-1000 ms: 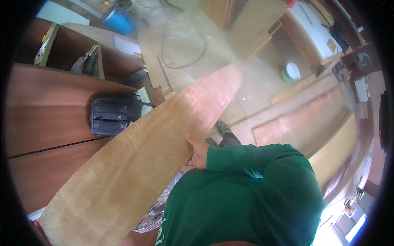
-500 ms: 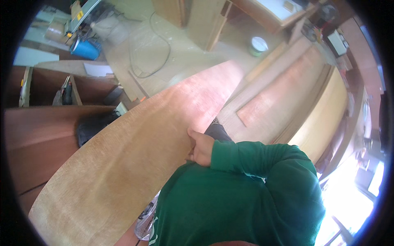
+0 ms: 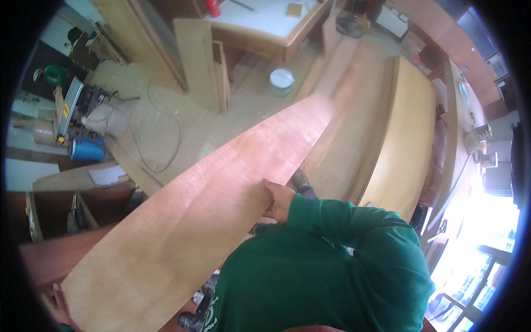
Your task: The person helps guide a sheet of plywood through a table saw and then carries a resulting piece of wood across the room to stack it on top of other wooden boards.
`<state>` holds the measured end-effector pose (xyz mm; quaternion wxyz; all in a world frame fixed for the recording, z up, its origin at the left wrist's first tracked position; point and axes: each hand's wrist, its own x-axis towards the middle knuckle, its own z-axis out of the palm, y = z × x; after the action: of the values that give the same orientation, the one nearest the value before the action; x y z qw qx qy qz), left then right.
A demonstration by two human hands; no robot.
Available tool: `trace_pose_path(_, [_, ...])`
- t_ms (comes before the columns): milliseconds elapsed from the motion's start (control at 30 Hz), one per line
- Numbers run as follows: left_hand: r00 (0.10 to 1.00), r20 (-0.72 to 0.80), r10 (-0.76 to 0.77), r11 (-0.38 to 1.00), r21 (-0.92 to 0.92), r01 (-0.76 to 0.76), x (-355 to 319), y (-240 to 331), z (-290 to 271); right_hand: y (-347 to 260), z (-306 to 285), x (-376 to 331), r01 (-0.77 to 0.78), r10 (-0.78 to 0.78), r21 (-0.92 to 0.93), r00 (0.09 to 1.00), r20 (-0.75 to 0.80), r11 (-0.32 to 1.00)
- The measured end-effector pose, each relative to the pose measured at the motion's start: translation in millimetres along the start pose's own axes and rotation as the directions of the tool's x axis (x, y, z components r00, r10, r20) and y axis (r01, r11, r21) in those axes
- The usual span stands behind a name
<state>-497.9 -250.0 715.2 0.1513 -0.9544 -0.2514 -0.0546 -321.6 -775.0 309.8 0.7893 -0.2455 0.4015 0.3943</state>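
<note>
at the far left, a co-worker in a green top [image 3: 55, 76] is standing well apart, and nearer, a blue bucket [image 3: 87, 148] is sitting on the floor beside some clutter. down in the lower left corner, the left hand [image 3: 58, 303] is touching the near end of a long wooden board [image 3: 188, 221]; its fingers are partly hiding behind the edge, so i cannot tell how its grip is closing. the board is stretching from that corner, slanting in front of the body, its narrower tip pointing up and to the right. around the middle, the right hand [image 3: 281, 201] is gripping the board's near edge, thumb lying on the upper face, the other fingers mostly going out of sight below. past the tip, a lidded tub [image 3: 281, 82] is sitting on the floor, close to a white-topped desk [image 3: 260, 25]. farther right, a long curved pale panel [image 3: 404, 127] is running alongside, and a bright window [image 3: 492, 276] is glaring. judging from this, the step in hand seems to be holding up and steadying the board; any further move would be calling for both hands working together, the right one balancing the length, and the free tip keeping clear of the tub and desk.
</note>
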Motion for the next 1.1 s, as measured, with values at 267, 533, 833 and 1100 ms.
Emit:
trace_pose_path(267, [0.995,0.038,0.097,0.988,-0.124,-0.092,-16,305,153,-200,-183,169,0.261,-0.225,0.053,0.905,-0.361,0.964])
trace_pose_path(533, [0.912,0.353,0.208,0.974,-0.165,-0.158,-59,508,309,-378,-349,275,-0.041,-0.656,-0.75,0.455,-0.602,0.66])
trace_pose_path(833, [0.802,0.564,0.198,0.955,-0.294,-0.03,-120,570,411,-142,-336,212,0.139,-0.069,0.347,0.976,-0.206,0.927])
trace_pose_path(1100, [0.672,0.636,0.381,0.831,-0.554,0.054,-177,658,476,-46,-412,252,-0.049,-0.354,-0.606,0.774,-0.525,0.794])
